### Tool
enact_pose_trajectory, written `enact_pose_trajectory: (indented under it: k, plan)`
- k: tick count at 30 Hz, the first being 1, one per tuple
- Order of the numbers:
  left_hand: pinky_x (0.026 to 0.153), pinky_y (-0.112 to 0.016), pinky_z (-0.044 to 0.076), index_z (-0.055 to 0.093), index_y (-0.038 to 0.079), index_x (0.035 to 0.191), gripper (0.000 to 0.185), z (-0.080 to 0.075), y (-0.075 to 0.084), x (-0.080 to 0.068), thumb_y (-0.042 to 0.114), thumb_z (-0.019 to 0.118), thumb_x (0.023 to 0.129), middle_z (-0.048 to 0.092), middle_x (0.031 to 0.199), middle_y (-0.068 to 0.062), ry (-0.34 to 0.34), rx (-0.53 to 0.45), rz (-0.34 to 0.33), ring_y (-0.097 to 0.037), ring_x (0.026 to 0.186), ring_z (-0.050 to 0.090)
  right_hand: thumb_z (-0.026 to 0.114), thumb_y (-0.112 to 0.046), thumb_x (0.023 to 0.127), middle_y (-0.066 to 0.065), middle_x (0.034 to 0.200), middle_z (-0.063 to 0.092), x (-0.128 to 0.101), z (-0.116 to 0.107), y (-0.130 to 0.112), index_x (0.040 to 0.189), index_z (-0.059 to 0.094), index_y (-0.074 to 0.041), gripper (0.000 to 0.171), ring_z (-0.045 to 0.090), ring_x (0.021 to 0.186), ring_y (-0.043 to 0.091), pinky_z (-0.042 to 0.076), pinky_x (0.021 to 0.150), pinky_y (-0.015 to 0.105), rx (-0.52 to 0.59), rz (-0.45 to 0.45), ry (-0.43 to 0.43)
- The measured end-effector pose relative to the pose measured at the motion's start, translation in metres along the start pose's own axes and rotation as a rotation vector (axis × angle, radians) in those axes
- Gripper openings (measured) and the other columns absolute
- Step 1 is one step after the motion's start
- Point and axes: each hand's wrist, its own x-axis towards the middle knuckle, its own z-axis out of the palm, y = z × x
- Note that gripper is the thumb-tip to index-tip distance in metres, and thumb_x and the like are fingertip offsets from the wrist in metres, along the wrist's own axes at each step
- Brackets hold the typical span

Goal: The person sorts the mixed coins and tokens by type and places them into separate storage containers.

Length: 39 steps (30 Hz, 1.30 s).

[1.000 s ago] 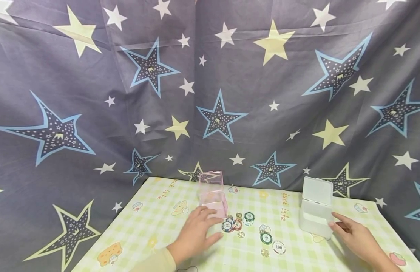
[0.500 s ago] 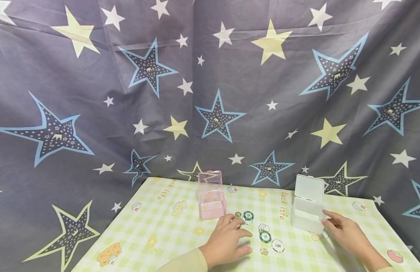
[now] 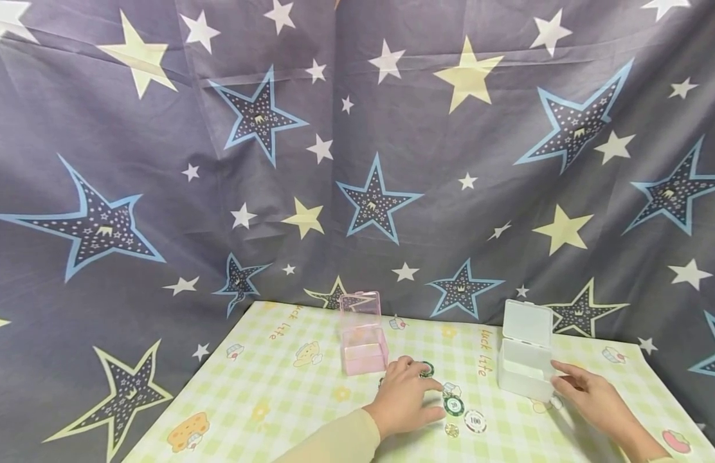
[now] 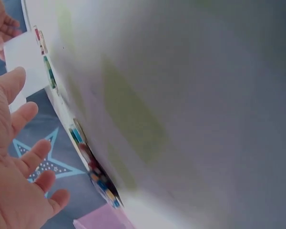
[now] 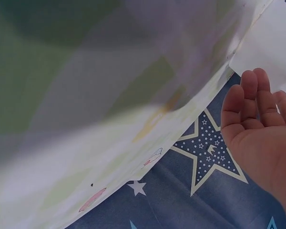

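Now the left hand (image 3: 406,399) lies low in the middle of the head view, covering part of the loose pile of poker chips (image 3: 452,405) on the table (image 3: 265,392). A second ago it lay beside the pink box (image 3: 363,350); it has since slid right onto the chips, so the work has turned to them. Its fingers (image 3: 429,386) are spread and relaxed, grasping nothing visible. The right hand (image 3: 589,399) has kept its place at the lower right, straight fingers touching the white box (image 3: 525,370), whose lid stands open. The white box now sits slightly nearer the chips than before. The left wrist view shows chip edges (image 4: 93,164) stacked along the table rim, unseen from the head. The right wrist view shows an open palm (image 5: 262,138) against the white box (image 5: 271,43).
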Motion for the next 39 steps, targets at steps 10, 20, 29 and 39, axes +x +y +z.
enact_pose_trajectory:
  k: [10, 20, 29, 39]
  plan:
    - [0.109, -0.039, 0.041, 0.074, 0.049, 0.129, 0.044, 0.015, 0.012, 0.023, 0.064, 0.076, 0.087, 0.064, 0.144, 0.009, -0.02, 0.092, -0.037, -0.018, 0.133, 0.049, 0.056, -0.042, 0.111, 0.031, 0.141, 0.066, 0.002, 0.002, -0.005, 0.156, 0.049, 0.003, 0.064, 0.069, 0.123, 0.045, 0.06, 0.096, 0.053, 0.049, 0.013, -0.029]
    - [0.104, -0.036, 0.041, 0.075, 0.053, 0.126, 0.043, 0.012, 0.017, 0.03, 0.066, 0.079, 0.085, 0.065, 0.144, 0.012, -0.082, 0.093, -0.063, -0.015, 0.13, 0.049, 0.059, -0.041, 0.11, 0.023, 0.133, 0.073, 0.002, 0.001, -0.005, 0.155, 0.052, 0.001, 0.062, 0.073, 0.118, 0.039, 0.057, 0.085, 0.029, 0.043, 0.015, -0.022]
    - [0.101, -0.038, 0.042, 0.078, 0.051, 0.119, 0.038, 0.007, 0.022, 0.03, 0.063, 0.083, 0.083, 0.066, 0.142, 0.013, -0.097, 0.077, -0.08, -0.016, 0.126, 0.05, 0.058, -0.041, 0.111, 0.025, 0.135, 0.072, 0.003, 0.003, -0.003, 0.156, 0.051, 0.001, 0.062, 0.072, 0.12, 0.04, 0.058, 0.086, 0.028, 0.067, 0.021, -0.033]
    - [0.102, -0.027, 0.047, 0.078, 0.046, 0.116, 0.039, 0.015, 0.029, 0.035, 0.053, 0.09, 0.079, 0.07, 0.125, 0.02, -0.043, 0.076, -0.03, -0.006, 0.107, 0.052, 0.058, -0.038, 0.111, 0.026, 0.135, 0.071, 0.002, 0.004, -0.002, 0.156, 0.049, 0.002, 0.062, 0.074, 0.115, 0.035, 0.062, 0.088, 0.037, 0.067, 0.031, -0.036]
